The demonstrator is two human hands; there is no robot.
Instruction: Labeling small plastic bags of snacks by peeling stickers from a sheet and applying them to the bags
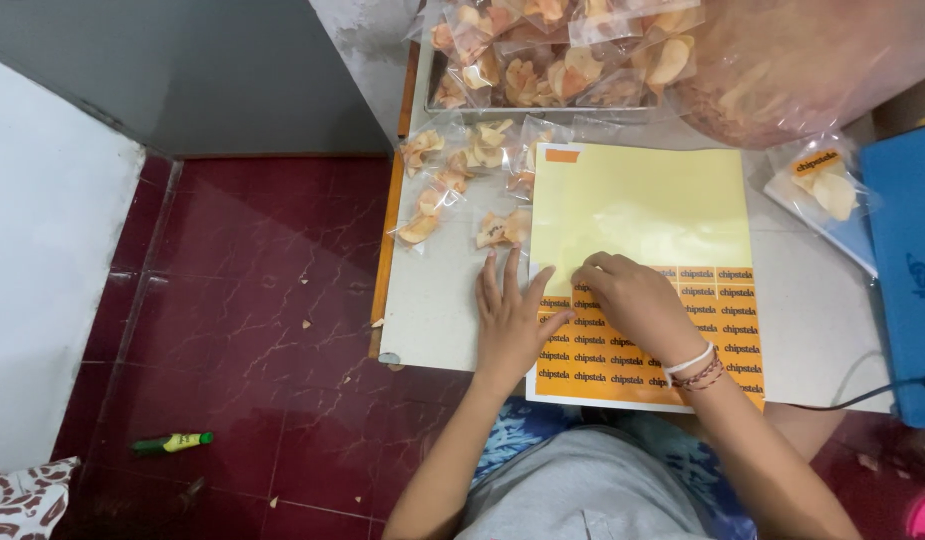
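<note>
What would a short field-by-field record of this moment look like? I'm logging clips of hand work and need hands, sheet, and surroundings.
left hand: flat, palm down, on the left edge of the sticker sheet
right hand: fingertips pinching at the top row of orange labels
sticker sheet: yellow backing, upper part already bare, orange labels on the lower part
chip bags: small clear bags, loose on the table beyond the sheet
tray: holds more filled bags
blue machine: at the right edge of the table
floor: dark red tiles, crumbs, a green marker
</note>
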